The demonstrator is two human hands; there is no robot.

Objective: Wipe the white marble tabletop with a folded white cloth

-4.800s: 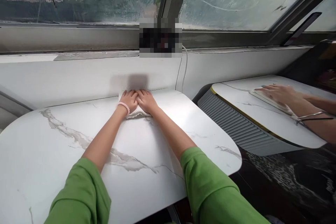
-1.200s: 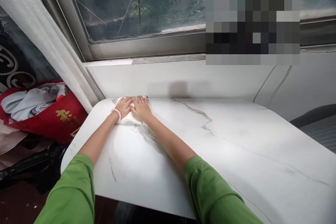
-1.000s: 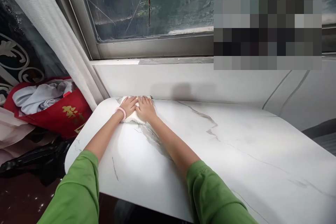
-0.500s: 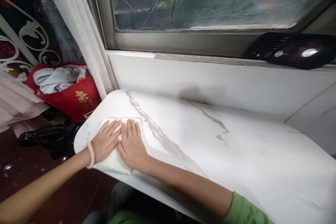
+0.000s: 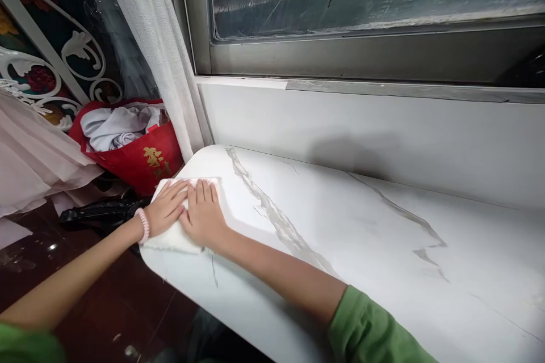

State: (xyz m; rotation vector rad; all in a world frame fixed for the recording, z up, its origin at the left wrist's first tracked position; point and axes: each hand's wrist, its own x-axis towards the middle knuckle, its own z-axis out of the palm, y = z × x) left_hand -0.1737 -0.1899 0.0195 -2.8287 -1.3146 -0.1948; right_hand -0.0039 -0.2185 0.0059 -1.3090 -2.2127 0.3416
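From the head camera I see both hands pressed flat, side by side, on a folded white cloth (image 5: pixel 174 235) that lies at the left end of a white marble-patterned table (image 5: pixel 340 221). My left hand (image 5: pixel 167 210) has its fingers spread and laid open on the cloth, palm down, with a pink beaded bracelet (image 5: pixel 143 225) around the wrist. My right hand (image 5: pixel 203 216) lies just beside it, touching it, fingers straight and together, also flat on the cloth rather than gripping it. The cloth reaches the table's rounded left edge. A grey vein runs across the table surface to the right of the cloth. Behind the table stands a plain white wall panel (image 5: pixel 361 125), and above that a metal-framed window (image 5: pixel 340 51). A white curtain (image 5: pixel 157 39) hangs off the table's far left corner. Left of the table, on the dark floor, sits a red bag (image 5: pixel 140 161) stuffed with pale fabric, with a black bag (image 5: pixel 97 212) just in front of it.
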